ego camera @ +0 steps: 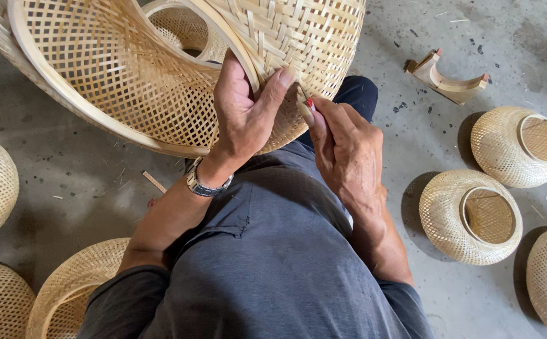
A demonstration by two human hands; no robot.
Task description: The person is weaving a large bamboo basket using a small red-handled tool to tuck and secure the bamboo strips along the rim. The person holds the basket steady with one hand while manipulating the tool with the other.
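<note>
While the large woven bamboo shade point(129, 75) is filling the frame from ten to one o'clock, the left hand point(242, 110) is clamping its pale rim, thumb lying over the outer weave. The shade is looking honey-coloured, its inner lattice open and square, its outer strips broad and plaited, with a round opening showing at twelve o'clock. The right hand point(345, 150) is pinching a small red-tipped tool point(305, 103) against the weave just beside the left thumb. A wristwatch point(204, 183) is circling the left wrist. At three o'clock, two smaller woven shades point(474, 213) are lying on the concrete floor point(73, 176).
</note>
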